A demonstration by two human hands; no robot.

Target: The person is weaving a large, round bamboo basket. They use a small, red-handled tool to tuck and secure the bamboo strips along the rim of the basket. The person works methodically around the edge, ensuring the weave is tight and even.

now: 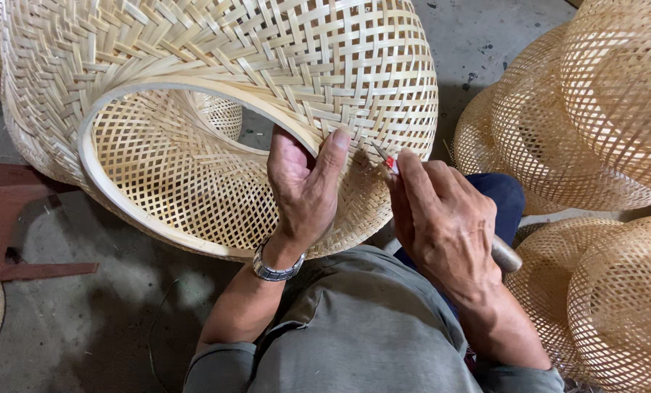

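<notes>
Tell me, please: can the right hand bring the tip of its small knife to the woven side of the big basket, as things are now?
Probably yes. The right hand holds the small knife with its tip already at the weave of the big basket, beside the left hand gripping the rim. Nothing lies between them.

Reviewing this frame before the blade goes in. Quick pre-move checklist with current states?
1. Left hand grips basket at rim, thumb on the weave: ok.
2. Right hand closed on knife, handle end showing past the palm: ok.
3. Blade tip at the weave beside the left thumb: not ok, very close.
4. Whether the tip touches the weave: cannot tell.
5. Basket steadied against the lap: ok, though contact underneath is hidden.
6. Stacked baskets on the right stand apart from the right arm: ok.
</notes>
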